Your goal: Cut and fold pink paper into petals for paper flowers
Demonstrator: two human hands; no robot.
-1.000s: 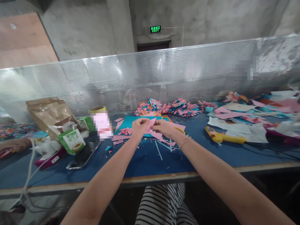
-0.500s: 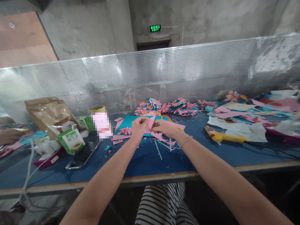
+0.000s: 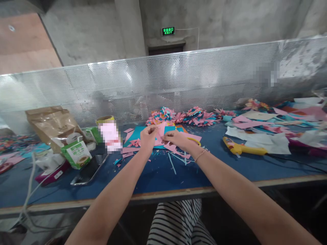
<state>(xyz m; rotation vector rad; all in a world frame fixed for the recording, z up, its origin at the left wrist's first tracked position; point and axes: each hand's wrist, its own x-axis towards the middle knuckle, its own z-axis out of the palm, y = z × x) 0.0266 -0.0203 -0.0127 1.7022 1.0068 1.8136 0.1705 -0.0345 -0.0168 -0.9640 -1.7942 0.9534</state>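
A piece of pink paper (image 3: 160, 130) is held up between my two hands, over a blue sheet (image 3: 138, 132) on the table. My left hand (image 3: 149, 134) pinches its left side with thumb and fingertips. On the lower right, my right hand (image 3: 174, 138) has its fingers closed on the same paper. Pink paper scraps (image 3: 178, 149) lie under the right hand, and a yellow curved handle (image 3: 196, 140) shows just beyond it. Beside the left hand rests a small pink paper cluster (image 3: 136, 143). Thin offcuts (image 3: 171, 163) are scattered in front.
Fringed paper flowers (image 3: 199, 116) stand along the back. A yellow glue gun (image 3: 242, 149) with a cord lies right, near white paper (image 3: 258, 139). At left are a phone (image 3: 90, 170), a green-and-white box (image 3: 76, 154), and a brown bag (image 3: 53, 126). A perforated metal screen (image 3: 153, 78) closes off the back.
My hands have shifted slightly apart, and the pink paper between them has turned, its pointed fold showing less. A co-worker's hand at the left edge has gone out of view.
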